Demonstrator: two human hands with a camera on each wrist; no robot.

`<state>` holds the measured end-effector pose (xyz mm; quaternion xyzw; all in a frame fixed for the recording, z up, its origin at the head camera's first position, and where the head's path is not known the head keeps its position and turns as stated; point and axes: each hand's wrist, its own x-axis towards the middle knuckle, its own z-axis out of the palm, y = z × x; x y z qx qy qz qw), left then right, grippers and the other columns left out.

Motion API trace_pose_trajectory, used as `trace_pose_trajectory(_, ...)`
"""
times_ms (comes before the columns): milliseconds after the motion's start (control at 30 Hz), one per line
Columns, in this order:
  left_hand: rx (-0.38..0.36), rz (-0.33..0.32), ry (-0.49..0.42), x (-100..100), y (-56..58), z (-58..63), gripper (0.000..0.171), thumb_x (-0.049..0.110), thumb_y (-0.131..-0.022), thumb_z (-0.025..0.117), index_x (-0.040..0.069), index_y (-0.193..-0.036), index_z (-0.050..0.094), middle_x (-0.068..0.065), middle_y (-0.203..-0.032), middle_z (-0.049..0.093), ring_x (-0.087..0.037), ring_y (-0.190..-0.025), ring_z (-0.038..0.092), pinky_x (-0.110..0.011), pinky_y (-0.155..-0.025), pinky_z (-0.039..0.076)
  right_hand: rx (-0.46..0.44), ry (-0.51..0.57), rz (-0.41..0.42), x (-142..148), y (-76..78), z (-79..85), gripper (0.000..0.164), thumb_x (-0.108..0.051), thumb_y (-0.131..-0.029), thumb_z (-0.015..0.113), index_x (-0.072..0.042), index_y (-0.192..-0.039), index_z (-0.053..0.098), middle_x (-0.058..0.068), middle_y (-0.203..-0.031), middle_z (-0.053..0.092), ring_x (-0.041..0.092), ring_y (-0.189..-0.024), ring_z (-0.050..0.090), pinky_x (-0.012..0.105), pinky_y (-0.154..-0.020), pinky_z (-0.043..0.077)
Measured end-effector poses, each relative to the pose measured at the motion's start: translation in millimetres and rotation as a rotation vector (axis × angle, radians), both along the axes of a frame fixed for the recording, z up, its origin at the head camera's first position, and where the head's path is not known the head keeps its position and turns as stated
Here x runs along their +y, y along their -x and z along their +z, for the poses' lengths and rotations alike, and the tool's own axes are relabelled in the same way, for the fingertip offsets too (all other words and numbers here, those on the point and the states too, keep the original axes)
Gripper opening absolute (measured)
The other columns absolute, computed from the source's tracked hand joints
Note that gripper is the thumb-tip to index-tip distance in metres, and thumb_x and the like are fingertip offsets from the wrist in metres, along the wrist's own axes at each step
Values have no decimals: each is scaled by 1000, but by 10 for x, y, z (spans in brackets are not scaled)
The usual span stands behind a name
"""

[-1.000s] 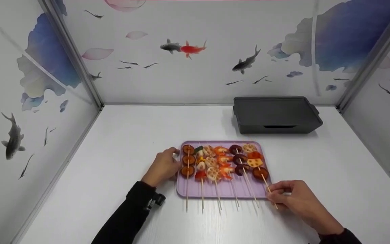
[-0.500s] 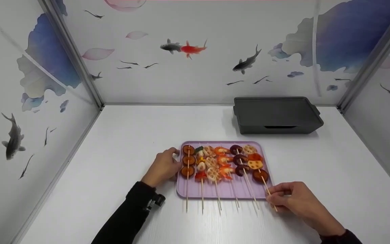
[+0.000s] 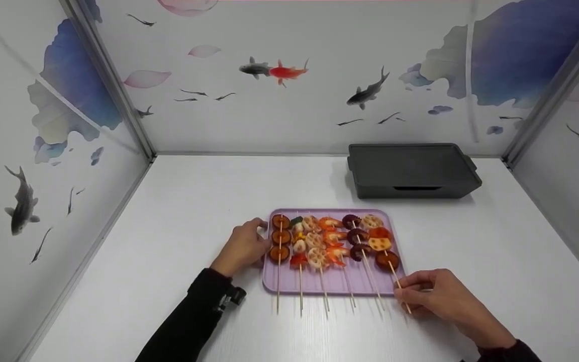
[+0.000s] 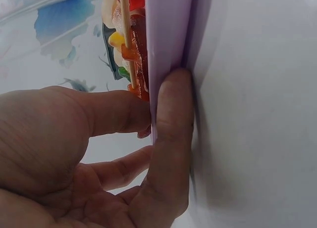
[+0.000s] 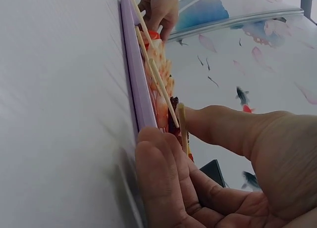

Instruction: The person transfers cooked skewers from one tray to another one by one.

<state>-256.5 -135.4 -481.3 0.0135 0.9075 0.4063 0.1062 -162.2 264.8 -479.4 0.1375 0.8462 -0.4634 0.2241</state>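
Note:
A lilac tray [image 3: 312, 285] lies on the white table with several food skewers side by side, stick ends over its near edge. My left hand [image 3: 242, 247] grips the tray's left rim; in the left wrist view the thumb [image 4: 121, 112] is at the upper edge and a finger [image 4: 174, 109] runs along the underside. At the near right corner my right hand [image 3: 435, 294] pinches the stick of the rightmost skewer [image 3: 387, 260], threaded with a lotus root slice, orange-red and yellow pieces and a brown round. Its other fingers [image 5: 153, 163] are right at the tray's edge.
A dark grey lidded box [image 3: 412, 168] with side handles stands behind the tray at the back right. Printed walls with fish and lotus enclose the table [image 3: 209, 186] on the left, back and right.
The lower end of the rightmost skewer has shifted slightly toward me with my right hand. My left hand and the tray keep their places.

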Motion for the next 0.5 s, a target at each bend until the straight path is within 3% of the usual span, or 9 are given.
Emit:
trace_pose_trajectory(233, 13, -20, 8, 23, -4, 11, 46, 20, -87, 60, 9, -130, 49, -5, -81, 65, -20, -61, 66, -29, -46, 52, 39, 32, 38, 72, -23, 24, 55, -51, -76, 71, -8, -109, 66, 7, -93, 66, 17, -76, 65, 33, -65, 57)
trace_pose_trajectory(500, -2, -21, 7, 35, 3, 32, 46, 22, -88, 60, 9, -131, 48, -6, -82, 64, -21, -60, 66, -32, -47, 54, 86, -4, 8, 142, 25, 74, 51, -53, -80, 65, -11, -108, 66, 6, -90, 70, 19, -76, 67, 33, -65, 57)
